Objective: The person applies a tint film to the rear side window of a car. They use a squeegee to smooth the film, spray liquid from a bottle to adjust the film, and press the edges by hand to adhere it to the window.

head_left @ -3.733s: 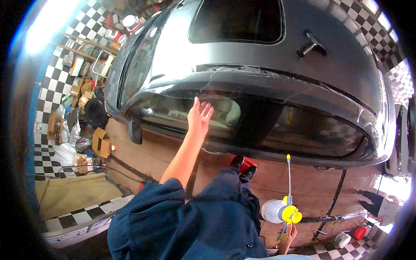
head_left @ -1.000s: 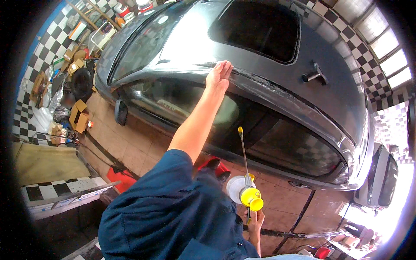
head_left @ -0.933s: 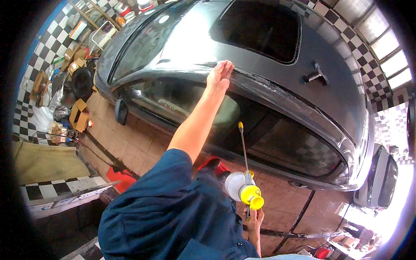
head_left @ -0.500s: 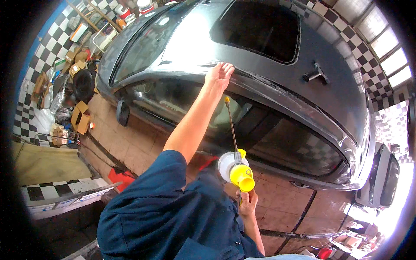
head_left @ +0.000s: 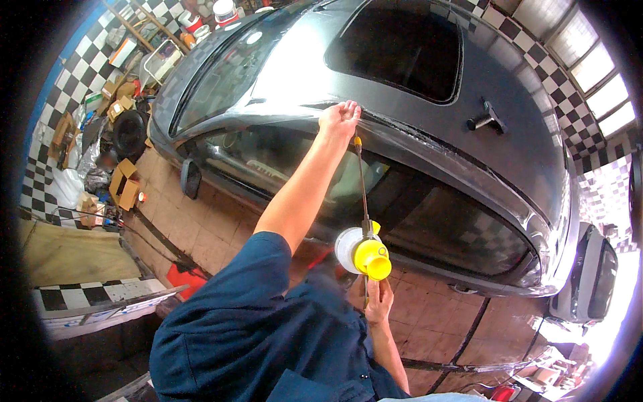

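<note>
My right hand (head_left: 380, 300) grips a pump sprayer (head_left: 372, 260) with a yellow top and a pale tank, its lower part hidden. A long thin wand (head_left: 362, 184) rises from the sprayer, and its yellow tip points up just below my left hand (head_left: 339, 120). My left arm reaches out to the roof edge of a dark grey car (head_left: 395, 100). There the left fingers are bent and pressed together along the shiny seam above the side window (head_left: 462, 228); what they pinch, if anything, is too small to make out.
A dark T-shaped hand tool (head_left: 489, 119) lies on the roof, behind the black sunroof (head_left: 402, 53). The side mirror (head_left: 191, 177) juts out at left. Cardboard boxes (head_left: 124, 181) and a tyre (head_left: 130, 132) clutter the left wall. A detached-looking grey car part (head_left: 586, 271) stands at right.
The sprayer has shifted slightly left and up, bringing its wand tip nearer my left hand. My left hand has dropped slightly, and its fingers have drawn closer together.
</note>
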Demonstrator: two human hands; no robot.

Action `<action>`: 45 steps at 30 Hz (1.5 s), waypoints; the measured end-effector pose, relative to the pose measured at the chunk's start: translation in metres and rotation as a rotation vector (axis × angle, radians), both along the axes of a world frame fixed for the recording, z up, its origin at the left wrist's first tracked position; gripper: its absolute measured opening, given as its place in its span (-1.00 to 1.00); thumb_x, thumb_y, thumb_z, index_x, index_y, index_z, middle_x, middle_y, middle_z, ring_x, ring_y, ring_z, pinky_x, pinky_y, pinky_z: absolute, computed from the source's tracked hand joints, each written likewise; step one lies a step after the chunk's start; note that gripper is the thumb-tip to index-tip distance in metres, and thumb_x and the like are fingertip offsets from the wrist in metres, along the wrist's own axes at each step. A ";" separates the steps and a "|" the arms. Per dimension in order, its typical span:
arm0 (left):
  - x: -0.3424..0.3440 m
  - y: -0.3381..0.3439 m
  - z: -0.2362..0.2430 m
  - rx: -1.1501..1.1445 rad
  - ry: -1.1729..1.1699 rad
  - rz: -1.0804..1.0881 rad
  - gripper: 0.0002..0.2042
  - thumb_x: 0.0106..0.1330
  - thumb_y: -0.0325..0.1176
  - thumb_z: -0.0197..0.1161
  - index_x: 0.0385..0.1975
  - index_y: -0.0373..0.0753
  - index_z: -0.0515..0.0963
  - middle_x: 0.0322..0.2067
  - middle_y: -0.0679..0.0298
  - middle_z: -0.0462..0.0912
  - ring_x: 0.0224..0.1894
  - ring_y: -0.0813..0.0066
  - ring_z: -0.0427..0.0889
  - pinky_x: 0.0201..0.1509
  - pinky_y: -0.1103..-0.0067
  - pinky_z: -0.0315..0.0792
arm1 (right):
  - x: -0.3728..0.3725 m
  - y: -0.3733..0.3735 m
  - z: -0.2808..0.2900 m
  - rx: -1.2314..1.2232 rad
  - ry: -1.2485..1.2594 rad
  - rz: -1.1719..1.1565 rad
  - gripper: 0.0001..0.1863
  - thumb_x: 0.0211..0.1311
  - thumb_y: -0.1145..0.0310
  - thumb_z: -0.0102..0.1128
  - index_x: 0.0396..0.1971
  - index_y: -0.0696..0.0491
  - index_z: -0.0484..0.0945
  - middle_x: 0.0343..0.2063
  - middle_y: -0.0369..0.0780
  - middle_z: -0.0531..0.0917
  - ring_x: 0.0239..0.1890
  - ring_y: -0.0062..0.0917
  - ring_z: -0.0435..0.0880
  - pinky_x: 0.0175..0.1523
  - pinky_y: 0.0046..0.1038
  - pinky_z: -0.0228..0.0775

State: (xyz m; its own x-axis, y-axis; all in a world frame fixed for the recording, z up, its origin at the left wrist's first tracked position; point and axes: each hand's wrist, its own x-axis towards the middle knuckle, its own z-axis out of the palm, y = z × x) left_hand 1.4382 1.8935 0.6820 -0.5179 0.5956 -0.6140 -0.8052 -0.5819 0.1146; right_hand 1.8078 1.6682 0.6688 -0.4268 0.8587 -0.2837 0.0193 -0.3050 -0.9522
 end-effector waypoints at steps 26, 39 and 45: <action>0.008 -0.002 -0.029 0.247 0.401 -0.045 -0.84 0.32 -0.38 0.02 -0.33 -0.38 0.43 -0.35 0.13 0.54 -0.23 0.24 0.54 0.07 0.37 0.40 | -0.012 0.014 -0.010 0.063 -0.052 0.018 -0.65 0.28 0.15 0.08 -0.21 0.17 0.49 -0.46 -0.39 0.52 -0.47 -0.75 0.39 -0.39 -0.65 0.23; -0.018 0.019 -0.024 -0.091 0.244 0.020 -0.88 0.27 -0.47 0.08 -0.24 -0.31 0.39 -0.30 0.20 0.48 -0.26 0.23 0.52 -0.04 0.29 0.44 | -0.009 0.010 -0.016 0.012 -0.025 0.020 -0.72 0.28 0.22 0.07 -0.28 0.17 0.48 -0.51 -0.40 0.48 -0.46 -0.73 0.36 -0.37 -0.63 0.20; -0.015 0.022 -0.019 -0.066 0.223 -0.018 -0.80 0.39 -0.41 -0.11 -0.17 -0.45 0.31 -0.13 0.00 0.40 -0.10 0.09 0.43 0.06 0.14 0.38 | -0.010 0.010 -0.012 0.002 0.012 0.001 -0.75 0.29 0.25 0.06 -0.30 0.16 0.48 -0.52 -0.41 0.46 -0.48 -0.77 0.33 -0.40 -0.67 0.16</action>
State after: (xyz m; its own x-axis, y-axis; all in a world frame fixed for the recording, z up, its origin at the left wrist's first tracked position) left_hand 1.4231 1.9158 0.6630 -0.6349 0.5678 -0.5239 -0.7656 -0.5532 0.3283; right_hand 1.7983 1.6787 0.6566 -0.4309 0.8589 -0.2769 0.0087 -0.3028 -0.9530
